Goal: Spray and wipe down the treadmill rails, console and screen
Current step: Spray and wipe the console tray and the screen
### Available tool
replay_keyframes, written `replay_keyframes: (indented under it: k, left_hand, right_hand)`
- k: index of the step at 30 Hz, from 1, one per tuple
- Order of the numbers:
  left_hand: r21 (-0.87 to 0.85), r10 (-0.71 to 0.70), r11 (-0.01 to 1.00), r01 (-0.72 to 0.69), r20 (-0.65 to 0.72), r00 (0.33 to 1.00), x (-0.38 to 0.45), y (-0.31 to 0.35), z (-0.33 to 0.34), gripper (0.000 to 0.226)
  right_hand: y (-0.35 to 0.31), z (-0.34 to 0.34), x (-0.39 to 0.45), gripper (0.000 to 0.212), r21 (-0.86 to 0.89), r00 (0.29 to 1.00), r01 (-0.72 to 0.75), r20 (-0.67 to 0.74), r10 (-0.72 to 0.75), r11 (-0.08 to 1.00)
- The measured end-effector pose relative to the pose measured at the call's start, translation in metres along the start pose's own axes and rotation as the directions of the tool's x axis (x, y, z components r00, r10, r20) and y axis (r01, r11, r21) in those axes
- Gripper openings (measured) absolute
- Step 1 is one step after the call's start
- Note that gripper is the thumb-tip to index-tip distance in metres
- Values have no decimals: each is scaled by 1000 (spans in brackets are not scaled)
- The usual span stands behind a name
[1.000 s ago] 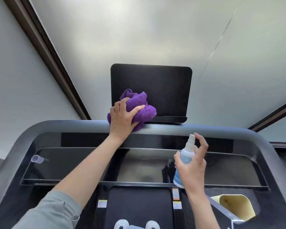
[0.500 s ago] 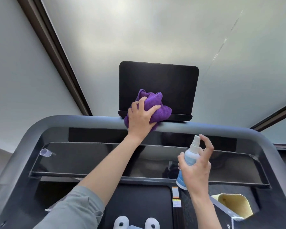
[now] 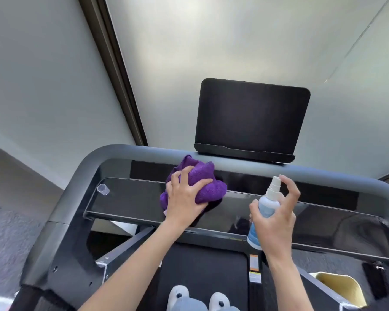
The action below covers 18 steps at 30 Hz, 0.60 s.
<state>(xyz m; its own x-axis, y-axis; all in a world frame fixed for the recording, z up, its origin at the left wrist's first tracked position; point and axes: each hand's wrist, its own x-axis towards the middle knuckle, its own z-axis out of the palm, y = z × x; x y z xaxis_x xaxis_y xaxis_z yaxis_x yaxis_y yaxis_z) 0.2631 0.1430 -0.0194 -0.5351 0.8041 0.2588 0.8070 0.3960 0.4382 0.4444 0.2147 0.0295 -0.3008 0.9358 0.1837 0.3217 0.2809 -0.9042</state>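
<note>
My left hand (image 3: 185, 196) grips a bunched purple cloth (image 3: 200, 182) and presses it on the glossy black console (image 3: 126, 198), just below the grey curved top rail (image 3: 126, 151). My right hand (image 3: 274, 218) holds a small white and blue spray bottle (image 3: 264, 209) upright over the console's middle, index finger raised near the nozzle. The dark screen (image 3: 252, 115) stands above the rail, untouched and apart from the cloth.
A frosted window with a dark frame (image 3: 112, 70) rises behind the treadmill. The black belt (image 3: 202, 272) runs below, with my grey slippers (image 3: 198, 297) on it. A yellow-lined bin (image 3: 341, 286) sits lower right. A small clear knob (image 3: 103, 189) sticks out at the console's left.
My left hand has brought the cloth down from the screen's lower edge, over the top rail, onto the console surface. The view has swung left; the right hand keeps the bottle steady.
</note>
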Motion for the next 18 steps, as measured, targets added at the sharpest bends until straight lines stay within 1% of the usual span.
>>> replay_keyframes:
  k: [1, 4, 7, 10, 16, 18]
  left_hand:
    - [9, -11, 1000, 11, 33, 999, -6, 5, 9, 54]
    - [30, -19, 999, 18, 59, 998, -5, 21, 22, 50]
    - [111, 4, 994, -8, 37, 999, -1, 21, 24, 42]
    - [117, -7, 993, 9, -13, 1000, -6, -4, 16, 33]
    - [48, -209, 976, 213, -83, 974, -15, -67, -19, 31]
    - [46, -169, 984, 173, -86, 982, -16, -75, -28, 31]
  right_hand:
    - [0, 2, -2, 73, -3, 1000, 1, 1, -1, 1000]
    - [-1, 5, -5, 72, -24, 1000, 18, -7, -18, 1000]
    - [-2, 10, -5, 71, -37, 999, 34, -15, -34, 999]
    - [-4, 16, -4, 71, -26, 999, 36, -6, -37, 999]
    - [-5, 29, -12, 71, -6, 998, 57, 4, -57, 998]
    - [-9, 35, -14, 71, -2, 998, 59, 23, -59, 998]
